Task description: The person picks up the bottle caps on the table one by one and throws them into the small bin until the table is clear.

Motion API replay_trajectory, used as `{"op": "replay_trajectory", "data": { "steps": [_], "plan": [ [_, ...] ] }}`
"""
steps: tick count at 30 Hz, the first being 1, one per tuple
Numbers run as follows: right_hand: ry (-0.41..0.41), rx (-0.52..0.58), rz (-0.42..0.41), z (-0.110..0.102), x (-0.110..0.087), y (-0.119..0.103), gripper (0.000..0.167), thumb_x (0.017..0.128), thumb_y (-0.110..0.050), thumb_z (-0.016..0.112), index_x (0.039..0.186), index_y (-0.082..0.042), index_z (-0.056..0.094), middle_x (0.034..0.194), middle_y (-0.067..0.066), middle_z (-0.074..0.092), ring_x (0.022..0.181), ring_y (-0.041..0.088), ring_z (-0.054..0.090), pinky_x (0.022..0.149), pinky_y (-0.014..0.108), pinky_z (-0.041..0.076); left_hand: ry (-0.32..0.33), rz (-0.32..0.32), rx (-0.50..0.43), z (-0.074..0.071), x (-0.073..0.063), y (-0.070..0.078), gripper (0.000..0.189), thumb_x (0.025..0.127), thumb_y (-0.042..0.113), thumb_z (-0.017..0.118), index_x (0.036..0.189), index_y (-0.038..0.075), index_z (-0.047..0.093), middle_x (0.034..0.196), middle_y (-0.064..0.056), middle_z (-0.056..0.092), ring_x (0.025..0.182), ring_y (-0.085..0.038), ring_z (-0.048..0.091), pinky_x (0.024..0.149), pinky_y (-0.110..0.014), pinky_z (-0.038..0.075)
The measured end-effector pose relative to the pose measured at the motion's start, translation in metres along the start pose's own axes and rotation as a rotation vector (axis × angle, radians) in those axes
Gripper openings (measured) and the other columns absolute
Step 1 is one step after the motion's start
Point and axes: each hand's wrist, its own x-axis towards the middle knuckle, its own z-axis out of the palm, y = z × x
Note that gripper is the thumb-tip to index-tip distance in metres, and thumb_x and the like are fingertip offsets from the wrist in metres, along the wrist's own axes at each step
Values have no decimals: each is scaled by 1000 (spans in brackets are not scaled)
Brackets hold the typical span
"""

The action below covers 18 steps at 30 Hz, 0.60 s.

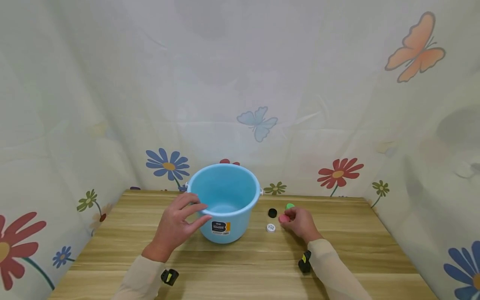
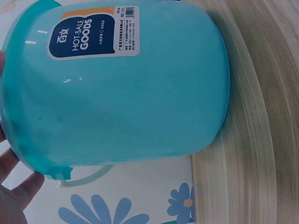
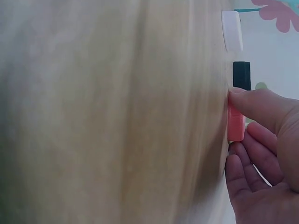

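From my end of the feed, the left hand (image 1: 178, 221) is low and left of centre in the head view, thumb and fingers straddling the rim of a light blue bucket (image 1: 240, 227), so I'd call that one holding the rim. The bucket stands upright on the wood-grain desk (image 1: 240, 262), bottom middle of the frame. Best read I get is its label (image 2: 93, 32), lying sideways at the upper left of the left wrist view: "HOT-SALE GOODS" in white on dark blue, Chinese characters beside it, plus a barcode (image 2: 130, 12) and "NO." with digits I wouldn't swear to. The right hand (image 1: 301, 223), lower right of centre, is narrow, pinching a pinkish-red cap (image 1: 283, 218) down at the desk surface. A green cap (image 1: 290, 206) pokes out just behind it, a black cap (image 1: 272, 213) sits to its left, and a white cap (image 1: 271, 228) lies nearer the bottom edge, with dark marks on top too small for me to read. Flowers and butterflies cover the backdrop (image 1: 300, 62).
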Motion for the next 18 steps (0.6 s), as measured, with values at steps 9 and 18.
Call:
{"op": "replay_trajectory", "data": {
  "steps": [9,18],
  "plan": [
    [-19,-7,34,1,2,-2,35,82,-12,87,112,-2,74,106,9,74,97,22,66,89,43,59,-8,-11,-8,0,0,-2,35,70,29,95,100,16,81,106,-2,70,108,-22,63,94,-55,60],
    [7,24,43,1,0,-2,34,80,-12,88,110,-2,75,103,9,74,94,21,67,85,40,60,-8,-6,-7,-1,1,-1,36,70,30,95,99,15,81,105,-1,69,107,-22,63,93,-54,61]
  ]
}}
